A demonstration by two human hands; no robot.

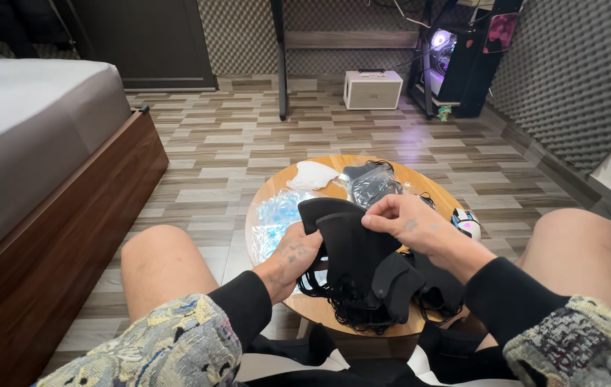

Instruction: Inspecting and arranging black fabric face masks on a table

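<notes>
— What are the hands doing right now?

— Both are working on a black fabric face mask (345, 240) held up over a small round wooden table (320, 309). The right hand (409, 222) is pinching the mask's upper edge between thumb and fingertips, so it is closing on the cloth. The left hand (292, 256) is gripping the mask's left side from below, fingers curling behind the fabric, probably to keep it spread flat between the two hands.

— And where is that mask sitting, exactly?

— It is hanging just above a pile of more black masks (384, 294), whose ear loops are trailing over the table's near edge. The held one seems to be the top of that stack, lifted clear so it is separating from the rest.

— Anything else on the table?

— A white mask (311, 175) is lying at the far edge, beside a clear plastic bag of dark masks (370, 185). A crumpled clear wrapper with a bluish tint (273, 218) is lying on the left part. A white computer mouse (467, 223) is resting at the right rim, just behind the right wrist.

— And around the person?

— They are sitting with bare knees on either side of the table. A bed with a grey cover (26, 136) is standing to the left, and a white speaker (372, 89) is sitting on the floor, well beyond the table.
</notes>
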